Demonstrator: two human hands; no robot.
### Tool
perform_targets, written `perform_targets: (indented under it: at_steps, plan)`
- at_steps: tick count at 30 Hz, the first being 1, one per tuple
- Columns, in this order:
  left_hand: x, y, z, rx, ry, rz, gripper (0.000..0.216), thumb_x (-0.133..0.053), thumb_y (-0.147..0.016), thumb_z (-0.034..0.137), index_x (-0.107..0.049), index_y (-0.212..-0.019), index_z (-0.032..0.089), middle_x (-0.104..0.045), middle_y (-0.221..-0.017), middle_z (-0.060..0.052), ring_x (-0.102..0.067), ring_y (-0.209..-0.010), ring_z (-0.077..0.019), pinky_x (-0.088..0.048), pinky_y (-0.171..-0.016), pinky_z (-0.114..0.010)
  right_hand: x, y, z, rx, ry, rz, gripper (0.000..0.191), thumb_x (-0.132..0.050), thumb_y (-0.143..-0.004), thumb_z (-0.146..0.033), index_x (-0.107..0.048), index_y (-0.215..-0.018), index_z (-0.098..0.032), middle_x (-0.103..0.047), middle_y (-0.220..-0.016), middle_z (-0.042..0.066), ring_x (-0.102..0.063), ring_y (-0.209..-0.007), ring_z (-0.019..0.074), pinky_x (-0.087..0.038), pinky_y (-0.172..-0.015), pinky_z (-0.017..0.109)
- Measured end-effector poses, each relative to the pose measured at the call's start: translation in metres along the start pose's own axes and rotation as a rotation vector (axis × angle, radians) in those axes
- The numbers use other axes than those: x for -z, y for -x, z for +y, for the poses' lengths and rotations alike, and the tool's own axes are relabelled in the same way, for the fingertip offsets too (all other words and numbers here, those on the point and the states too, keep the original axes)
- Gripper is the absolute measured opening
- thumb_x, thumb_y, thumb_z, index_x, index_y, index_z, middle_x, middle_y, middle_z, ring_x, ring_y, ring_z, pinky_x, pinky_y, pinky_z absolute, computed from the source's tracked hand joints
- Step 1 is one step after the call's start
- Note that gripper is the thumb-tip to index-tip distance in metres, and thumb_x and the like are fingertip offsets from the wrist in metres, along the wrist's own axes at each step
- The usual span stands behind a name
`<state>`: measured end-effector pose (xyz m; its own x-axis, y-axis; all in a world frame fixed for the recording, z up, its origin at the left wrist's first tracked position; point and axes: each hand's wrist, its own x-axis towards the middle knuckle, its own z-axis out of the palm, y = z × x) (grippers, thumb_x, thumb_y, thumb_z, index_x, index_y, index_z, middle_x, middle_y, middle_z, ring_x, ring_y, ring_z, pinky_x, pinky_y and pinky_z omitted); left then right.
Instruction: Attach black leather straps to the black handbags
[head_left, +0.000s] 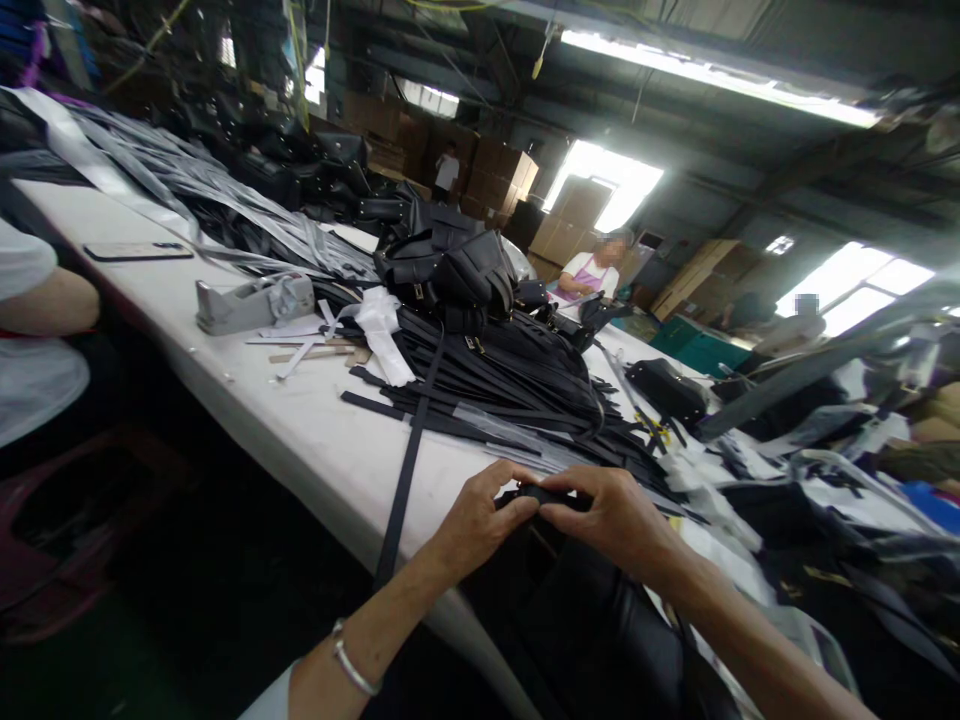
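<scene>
Strap [546, 494], a short black piece, sits at the near edge of the desk [315, 420], pinched between the two hands. In the head view the left hand [480, 520] is clamped on its left end with thumb and fingertips, and the right hand [611, 515] is closed on its right end the same way, so the hands nearly meet. It looks light, limp and smooth-faced, likely to slide under a loose pinch. The flat faces near either end seem the surest hold, thumb on top and fingers beneath. A bracelet [352, 665] rings the left wrist. Below the hands lies something dark and glossy; whether it is a bag I cannot tell. Just beyond them a pile [517, 385] of black straps spreads over the desk, one long band [405, 480] hanging over the near edge, and black bags [450, 265] are heaped behind. Farther left stand a grey tape dispenser [251, 302] and a phone [137, 251], with a co-worker's arm [49, 300] at the frame's edge. The desk top is pale, long and smooth, littered with paper scraps. The room is a dim workshop with stacked boxes [510, 170], bright windows and other people at work far off
</scene>
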<state>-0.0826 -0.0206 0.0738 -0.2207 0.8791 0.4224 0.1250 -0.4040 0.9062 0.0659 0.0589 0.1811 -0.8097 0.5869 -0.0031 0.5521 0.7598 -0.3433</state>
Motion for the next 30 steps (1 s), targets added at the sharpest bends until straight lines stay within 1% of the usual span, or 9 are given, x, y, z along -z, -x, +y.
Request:
perform_targets:
  at_steps: [4,8,11,14,17,20,22,25,30]
  plan:
    - [-0.002,0.001,-0.008,-0.069,-0.093,-0.013,0.020,-0.060,-0.086,0.017,-0.062,-0.105,0.022,-0.065,-0.105,-0.004,-0.058,-0.103,-0.0201,-0.043,-0.095,-0.032,0.001,-0.001,0.004,0.030,0.014,-0.010,0.019,-0.068,-0.078,-0.028,-0.076,-0.095,-0.024,-0.075,-0.089,0.002,-0.069,-0.080,0.0206,-0.047,-0.070,0.028]
    - [-0.002,0.003,-0.012,-0.140,-0.081,-0.037,0.019,-0.058,-0.088,0.016,-0.060,-0.107,0.020,-0.063,-0.105,-0.005,-0.057,-0.103,-0.0194,-0.043,-0.094,-0.031,-0.001,0.000,0.008,0.107,0.007,-0.012,0.019,-0.067,-0.080,-0.025,-0.075,-0.097,-0.022,-0.074,-0.084,0.002,-0.068,-0.077,0.0186,-0.047,-0.071,0.027]
    - [-0.002,0.003,-0.010,-0.161,-0.069,-0.044,0.020,-0.055,-0.090,0.014,-0.058,-0.108,0.020,-0.061,-0.104,-0.005,-0.056,-0.102,-0.0187,-0.044,-0.093,-0.030,-0.004,0.000,0.011,0.105,-0.036,-0.004,0.018,-0.067,-0.081,-0.025,-0.076,-0.097,-0.023,-0.074,-0.085,0.002,-0.068,-0.077,0.0177,-0.047,-0.071,0.026]
    - [-0.004,0.003,-0.007,-0.137,-0.079,-0.048,0.018,-0.053,-0.090,0.014,-0.058,-0.107,0.020,-0.061,-0.102,-0.005,-0.056,-0.100,-0.0187,-0.044,-0.091,-0.030,-0.007,-0.001,0.015,0.074,-0.090,0.004,0.015,-0.066,-0.082,-0.025,-0.077,-0.092,-0.024,-0.074,-0.083,0.000,-0.068,-0.075,0.0167,-0.047,-0.070,0.025]
    - [-0.005,0.003,-0.006,-0.058,-0.091,-0.033,0.016,-0.054,-0.089,0.016,-0.059,-0.105,0.020,-0.062,-0.102,-0.004,-0.057,-0.100,-0.0199,-0.043,-0.092,-0.032,-0.008,-0.002,0.016,0.031,-0.136,0.007,0.012,-0.066,-0.081,-0.023,-0.077,-0.086,-0.023,-0.074,-0.078,0.000,-0.067,-0.071,0.0160,-0.046,-0.067,0.025]
    - [-0.004,0.004,-0.008,0.035,-0.046,-0.007,0.023,-0.060,-0.086,0.021,-0.058,-0.109,0.020,-0.063,-0.109,-0.005,-0.057,-0.106,-0.0215,-0.043,-0.095,-0.033,-0.006,-0.004,0.015,-0.002,-0.189,-0.013,0.012,-0.067,-0.080,-0.023,-0.077,-0.087,-0.024,-0.074,-0.080,0.000,-0.068,-0.074,0.0163,-0.047,-0.069,0.024]
    - [-0.003,0.006,-0.011,0.054,0.013,-0.016,0.026,-0.062,-0.084,0.021,-0.059,-0.111,0.020,-0.063,-0.110,-0.004,-0.057,-0.107,-0.0209,-0.043,-0.096,-0.032,-0.005,-0.004,0.013,-0.010,-0.197,-0.022,0.011,-0.067,-0.080,-0.024,-0.077,-0.086,-0.024,-0.074,-0.081,0.000,-0.068,-0.076,0.0162,-0.047,-0.070,0.024]
    - [-0.001,0.007,-0.015,0.038,0.069,-0.035,0.023,-0.061,-0.084,0.017,-0.062,-0.107,0.021,-0.064,-0.109,-0.003,-0.058,-0.107,-0.0194,-0.042,-0.098,-0.030,-0.003,-0.005,0.010,0.005,-0.135,-0.020,0.010,-0.066,-0.082,-0.023,-0.076,-0.083,-0.023,-0.073,-0.079,-0.001,-0.066,-0.075,0.0152,-0.045,-0.069,0.024]
    - [-0.005,0.008,-0.014,0.054,0.022,-0.007,0.020,-0.060,-0.086,0.021,-0.062,-0.106,0.022,-0.065,-0.108,-0.003,-0.057,-0.108,-0.0210,-0.041,-0.099,-0.033,0.000,-0.003,0.002,0.083,0.097,0.003,0.013,-0.061,-0.085,-0.020,-0.074,-0.084,-0.022,-0.069,-0.076,0.000,-0.064,-0.074,0.0151,-0.042,-0.068,0.025]
